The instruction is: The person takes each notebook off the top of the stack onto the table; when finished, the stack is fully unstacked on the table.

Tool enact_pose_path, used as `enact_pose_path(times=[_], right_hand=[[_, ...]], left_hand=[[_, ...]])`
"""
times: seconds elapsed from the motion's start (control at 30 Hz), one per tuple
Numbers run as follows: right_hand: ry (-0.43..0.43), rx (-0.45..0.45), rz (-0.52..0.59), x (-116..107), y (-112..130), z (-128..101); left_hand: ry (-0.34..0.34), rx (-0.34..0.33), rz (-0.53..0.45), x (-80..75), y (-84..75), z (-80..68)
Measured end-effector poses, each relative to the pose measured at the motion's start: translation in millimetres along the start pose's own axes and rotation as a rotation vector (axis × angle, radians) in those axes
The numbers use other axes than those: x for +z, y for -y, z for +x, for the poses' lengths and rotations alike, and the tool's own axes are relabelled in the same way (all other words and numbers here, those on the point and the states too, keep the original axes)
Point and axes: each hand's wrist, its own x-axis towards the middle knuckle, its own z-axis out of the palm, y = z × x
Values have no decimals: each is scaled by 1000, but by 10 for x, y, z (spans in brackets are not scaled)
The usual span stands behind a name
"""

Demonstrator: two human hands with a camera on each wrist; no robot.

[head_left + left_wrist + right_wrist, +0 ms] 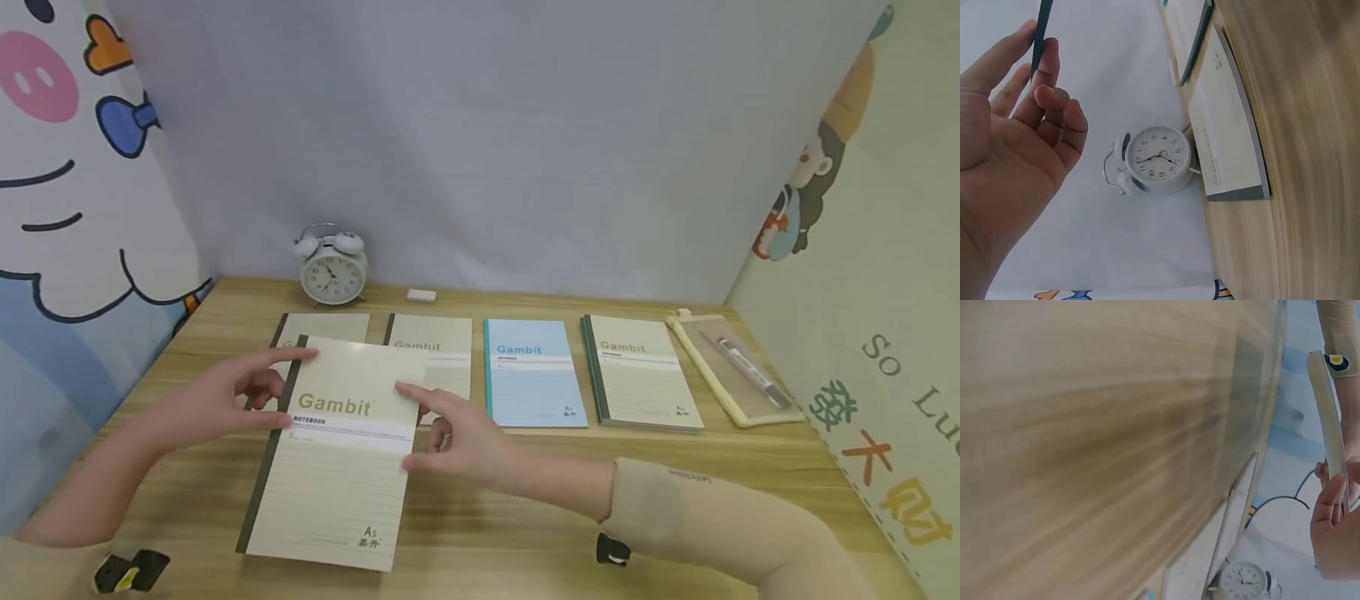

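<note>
A cream notebook marked Gambit, with a dark spine, is held up off the table and slightly tilted. My left hand pinches it along the spine side, thumb on the front cover. On the opposite edge, my right hand grips it between thumb and fingers. The left wrist view shows only the dark spine between thumb and fingers. From the right wrist, the notebook appears edge-on. Behind it lie two more cream notebooks, one partly hidden by the held one and another to its right.
A blue notebook and a cream notebook stack continue the row rightward. Beyond them lies a zip pouch with a marker on it or inside; I cannot tell which. At the back stand a white alarm clock and a small white block.
</note>
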Motion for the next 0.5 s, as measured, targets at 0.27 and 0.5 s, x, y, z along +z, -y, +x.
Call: enact_pose_path(times=[0.27, 0.5], right_hand=[[30, 96, 15, 318, -146, 51], [-14, 99, -112, 530, -237, 197]], left_hand=[[96, -105, 0, 19, 157, -148], [143, -144, -36, 80, 365, -252]])
